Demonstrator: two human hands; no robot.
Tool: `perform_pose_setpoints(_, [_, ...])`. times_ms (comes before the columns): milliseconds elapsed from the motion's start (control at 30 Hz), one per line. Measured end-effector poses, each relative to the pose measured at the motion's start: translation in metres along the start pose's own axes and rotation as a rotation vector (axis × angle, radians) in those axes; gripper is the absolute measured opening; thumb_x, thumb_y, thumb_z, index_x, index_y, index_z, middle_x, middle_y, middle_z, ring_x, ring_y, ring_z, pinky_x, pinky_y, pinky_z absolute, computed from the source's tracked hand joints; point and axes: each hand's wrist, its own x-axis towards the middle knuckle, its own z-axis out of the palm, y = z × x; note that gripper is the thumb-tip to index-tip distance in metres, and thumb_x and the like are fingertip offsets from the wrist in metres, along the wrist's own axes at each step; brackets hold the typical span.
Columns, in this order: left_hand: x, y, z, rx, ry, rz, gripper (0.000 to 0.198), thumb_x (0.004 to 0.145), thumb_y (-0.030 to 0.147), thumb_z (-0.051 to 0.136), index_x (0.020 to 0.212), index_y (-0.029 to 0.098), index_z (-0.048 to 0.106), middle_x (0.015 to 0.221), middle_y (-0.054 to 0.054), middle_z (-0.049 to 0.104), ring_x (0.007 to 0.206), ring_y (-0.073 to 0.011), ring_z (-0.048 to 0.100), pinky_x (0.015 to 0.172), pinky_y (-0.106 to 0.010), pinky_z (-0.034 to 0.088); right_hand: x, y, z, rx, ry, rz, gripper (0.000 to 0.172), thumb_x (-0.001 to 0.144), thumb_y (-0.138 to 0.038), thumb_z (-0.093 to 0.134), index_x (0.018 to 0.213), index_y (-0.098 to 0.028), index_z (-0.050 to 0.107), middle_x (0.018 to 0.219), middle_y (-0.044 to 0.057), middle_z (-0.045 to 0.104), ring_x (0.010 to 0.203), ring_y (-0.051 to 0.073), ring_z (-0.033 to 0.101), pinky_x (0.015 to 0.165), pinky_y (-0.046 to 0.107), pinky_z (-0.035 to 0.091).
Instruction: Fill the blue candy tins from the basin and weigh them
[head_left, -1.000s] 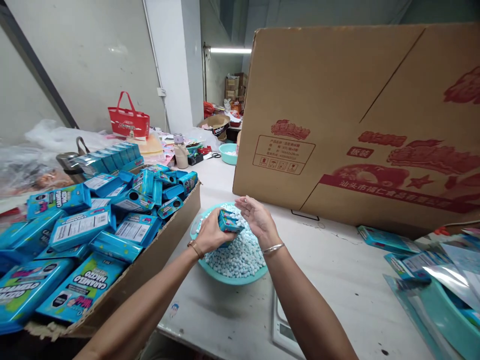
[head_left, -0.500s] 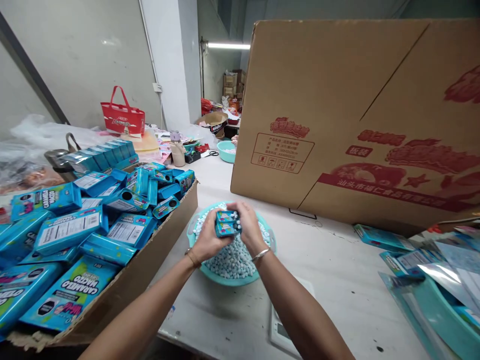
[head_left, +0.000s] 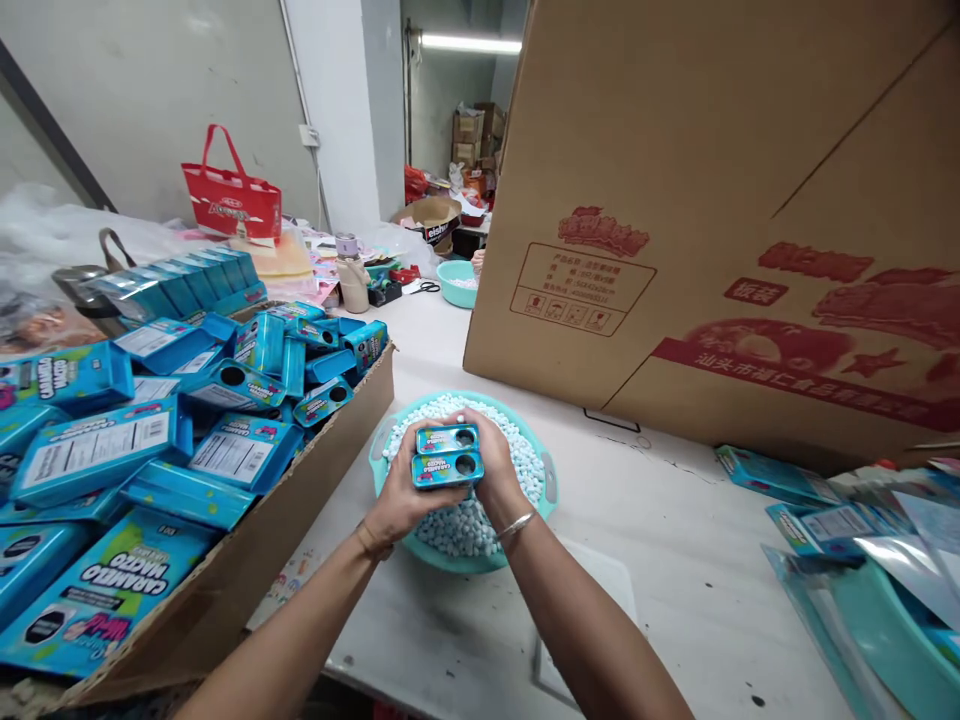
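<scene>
Two blue candy boxes [head_left: 448, 470] are stacked together, each with a dark round hole in the end face toward me. My left hand [head_left: 401, 500] is closed around their left side, its fingers under and behind them. Against their right side is my right hand [head_left: 495, 465], curled, with its fingers partly hidden behind the boxes. A pale candy shows by its fingertips. Beneath both hands stands a turquoise basin [head_left: 551, 480] heaped with small pale blue and white candies [head_left: 465, 530].
On the left, an open carton [head_left: 300, 530] is piled with blue candy boxes. A big cardboard box [head_left: 675, 200] rises at the back right. A white scale [head_left: 600, 575] lies under my right forearm. At right is another turquoise basin [head_left: 877, 610] with plastic sheets.
The boxes have turned so their holed ends show more fully. Candies loose at their right end by my right hand are no longer seen there. The view has shifted slightly.
</scene>
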Motion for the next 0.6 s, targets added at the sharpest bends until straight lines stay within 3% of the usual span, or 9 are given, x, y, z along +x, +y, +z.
perform_pose_setpoints(100, [-0.008, 0.002, -0.006, -0.009, -0.044, 0.009, 0.081, 0.061, 0.024, 0.085, 0.128, 0.024, 0.04, 0.125, -0.01, 0.055, 0.116, -0.0286, 0.057, 0.102, -0.043, 0.046, -0.003, 0.002, -0.007, 0.045, -0.022, 0.084, 0.023, 0.078, -0.04, 0.058, 0.071, -0.02, 0.067, 0.088, 0.005, 0.074, 0.091, 0.024, 0.066, 0.086, 0.035, 0.049])
perform_pose_setpoints(233, [-0.028, 0.01, -0.026, -0.035, -0.108, 0.083, 0.079, 0.06, 0.022, 0.085, 0.127, 0.025, 0.043, 0.13, -0.01, 0.05, 0.125, -0.031, 0.05, 0.107, -0.043, 0.041, -0.006, 0.002, -0.045, -0.128, 0.071, 0.083, 0.027, 0.081, -0.047, 0.058, 0.078, -0.021, 0.066, 0.087, 0.006, 0.072, 0.088, 0.022, 0.065, 0.083, 0.035, 0.048])
perform_pose_setpoints(333, [-0.043, 0.012, -0.04, -0.07, -0.079, 0.149, 0.079, 0.058, 0.02, 0.085, 0.126, 0.026, 0.044, 0.13, -0.009, 0.049, 0.13, -0.032, 0.045, 0.11, -0.043, 0.038, -0.011, 0.012, -0.078, -0.459, 0.023, 0.069, 0.028, 0.084, -0.049, 0.055, 0.081, -0.023, 0.064, 0.083, 0.005, 0.068, 0.08, 0.021, 0.062, 0.078, 0.036, 0.047])
perform_pose_setpoints(400, [-0.049, 0.01, -0.045, -0.114, -0.061, 0.14, 0.081, 0.056, 0.02, 0.086, 0.126, 0.026, 0.044, 0.13, -0.009, 0.049, 0.131, -0.0326, 0.044, 0.109, -0.044, 0.039, -0.017, 0.024, -0.09, -0.775, -0.034, -0.02, 0.027, 0.085, -0.047, 0.054, 0.092, -0.024, 0.065, 0.093, 0.007, 0.068, 0.087, 0.024, 0.061, 0.082, 0.04, 0.046])
perform_pose_setpoints(500, [-0.056, 0.01, -0.047, -0.168, -0.074, 0.073, 0.082, 0.055, 0.021, 0.086, 0.125, 0.026, 0.044, 0.13, -0.01, 0.049, 0.127, -0.0324, 0.047, 0.105, -0.042, 0.042, -0.027, 0.039, -0.088, -1.242, -0.162, -0.238, 0.038, 0.089, -0.045, 0.049, 0.12, -0.025, 0.06, 0.117, 0.011, 0.063, 0.109, 0.03, 0.053, 0.095, 0.047, 0.039])
perform_pose_setpoints(600, [-0.06, 0.016, -0.048, -0.121, -0.092, 0.033, 0.078, 0.058, 0.021, 0.084, 0.126, 0.024, 0.046, 0.129, -0.01, 0.051, 0.118, -0.0296, 0.053, 0.103, -0.04, 0.044, -0.033, 0.045, -0.074, -1.5, -0.267, -0.304, 0.05, 0.091, -0.049, 0.045, 0.135, -0.025, 0.049, 0.122, 0.013, 0.058, 0.112, 0.032, 0.05, 0.09, 0.046, 0.04])
